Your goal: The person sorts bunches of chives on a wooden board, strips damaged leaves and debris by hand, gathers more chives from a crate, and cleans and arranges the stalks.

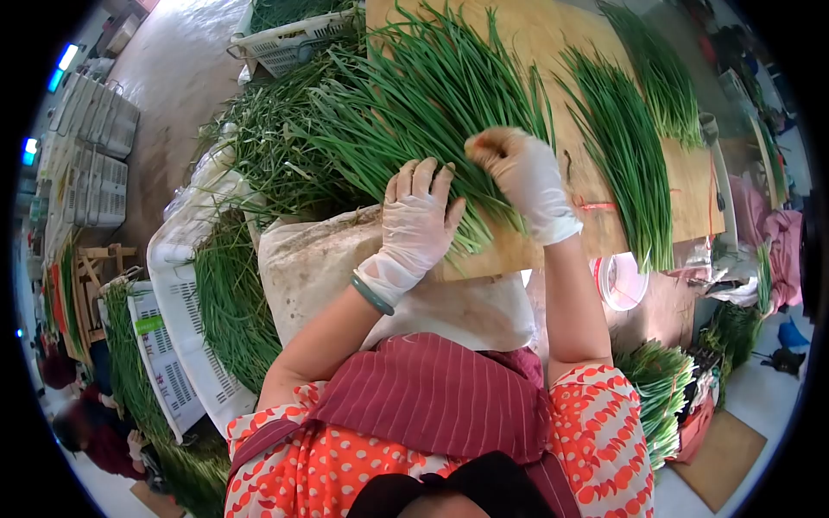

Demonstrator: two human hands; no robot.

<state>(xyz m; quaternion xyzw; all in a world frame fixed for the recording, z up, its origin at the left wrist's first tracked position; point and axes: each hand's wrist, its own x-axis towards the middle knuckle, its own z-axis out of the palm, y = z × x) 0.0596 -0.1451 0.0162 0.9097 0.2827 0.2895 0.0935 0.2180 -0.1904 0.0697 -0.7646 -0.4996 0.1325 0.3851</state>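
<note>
A large loose pile of garlic chives (pixel 432 95) lies across the wooden board, its pale stem ends toward me. My left hand (pixel 416 220), in a thin white glove, rests on the stems with its fingers stretched out and slightly apart. My right hand (pixel 531 183), gloved too, is over the right side of the same pile. Its fingers are curled together in a pinch, and what is between them is hidden. To the right, a separate neat bunch of chives (pixel 626 155) lies on the board (pixel 570 237). A thin red tie (pixel 598 205) sits between that bunch and my right hand.
Another chive bunch (pixel 661 78) lies at the far right. A white crate (pixel 298 47) stands at the back left, and white crates (pixel 164 363) with chives are on my left. A clear round tub (pixel 623 281) is below the board's front edge. Another person (pixel 99 432) is at lower left.
</note>
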